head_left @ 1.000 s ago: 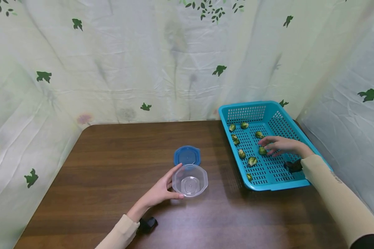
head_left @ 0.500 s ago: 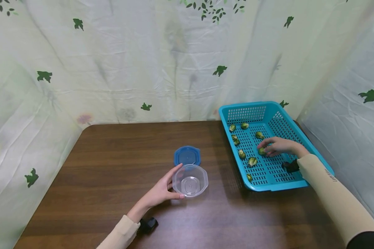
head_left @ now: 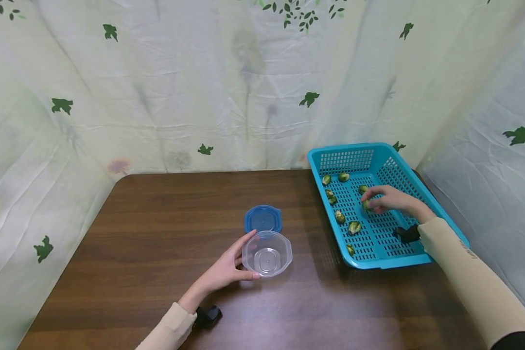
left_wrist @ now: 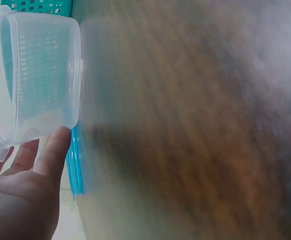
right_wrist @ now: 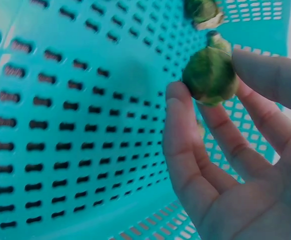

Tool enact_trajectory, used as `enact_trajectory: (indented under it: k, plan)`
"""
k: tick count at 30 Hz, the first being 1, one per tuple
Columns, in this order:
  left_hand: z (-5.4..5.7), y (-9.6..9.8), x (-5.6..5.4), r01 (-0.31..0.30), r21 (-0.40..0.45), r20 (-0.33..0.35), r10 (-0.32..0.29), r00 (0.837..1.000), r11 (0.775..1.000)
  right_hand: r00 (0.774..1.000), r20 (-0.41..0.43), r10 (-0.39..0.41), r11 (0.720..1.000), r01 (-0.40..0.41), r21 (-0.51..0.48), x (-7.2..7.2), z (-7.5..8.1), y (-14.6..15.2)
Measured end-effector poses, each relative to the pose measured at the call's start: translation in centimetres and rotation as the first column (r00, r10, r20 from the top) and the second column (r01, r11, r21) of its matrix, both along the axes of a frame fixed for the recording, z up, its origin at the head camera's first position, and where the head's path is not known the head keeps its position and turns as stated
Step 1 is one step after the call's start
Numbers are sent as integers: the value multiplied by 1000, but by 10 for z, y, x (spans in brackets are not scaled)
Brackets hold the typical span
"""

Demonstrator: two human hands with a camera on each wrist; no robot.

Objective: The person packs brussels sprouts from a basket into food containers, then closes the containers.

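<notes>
At the table's middle my left hand [head_left: 224, 270] grips the side of a clear plastic container [head_left: 268, 262], thumb at the near side and fingers at the far side. In the left wrist view the container [left_wrist: 45, 75] stands upright on the table with nothing visible inside. My right hand [head_left: 393, 200] is over the blue basket [head_left: 404, 261]. Its thumb and fingertips pinch a Brussels sprout [right_wrist: 210, 75], plain in the right wrist view. Another Brussels sprout [head_left: 363, 189] lies just beyond that hand.
A blue lid [head_left: 263, 217] lies on the wooden table [head_left: 166, 228] behind the container. Several Brussels sprouts [head_left: 354, 227] are scattered on the basket floor, mostly along its left side. A patterned cloth [head_left: 179, 87] hangs behind the table.
My right hand has closed its fingers on the Brussels sprout and moved slightly away from me with it. The left hand and the container have stayed in place.
</notes>
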State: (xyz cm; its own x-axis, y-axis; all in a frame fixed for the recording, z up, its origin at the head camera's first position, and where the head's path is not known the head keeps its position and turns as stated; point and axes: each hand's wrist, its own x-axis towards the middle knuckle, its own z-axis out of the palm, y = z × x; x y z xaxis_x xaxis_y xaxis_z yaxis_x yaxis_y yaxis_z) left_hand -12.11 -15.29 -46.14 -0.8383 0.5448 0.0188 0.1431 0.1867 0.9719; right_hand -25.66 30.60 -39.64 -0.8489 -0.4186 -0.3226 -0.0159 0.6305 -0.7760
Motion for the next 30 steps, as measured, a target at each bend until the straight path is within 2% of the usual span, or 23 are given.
enact_trajectory:
  k: [10, 21, 30]
  plan:
    - [1, 0, 0, -11, -15, -6, 11, 1000, 1000, 996, -71, -45, 995, 38, -93, 8, 18, -8]
    - [0, 0, 0, -17, -36, -16, 16, 1000, 999, 994, -103, -46, 988, 30, -154, 16, 28, -15]
    - [0, 0, -1, -4, -37, -39, 3, 999, 999, 993, -119, -19, 977, -7, -215, 28, 41, -34]
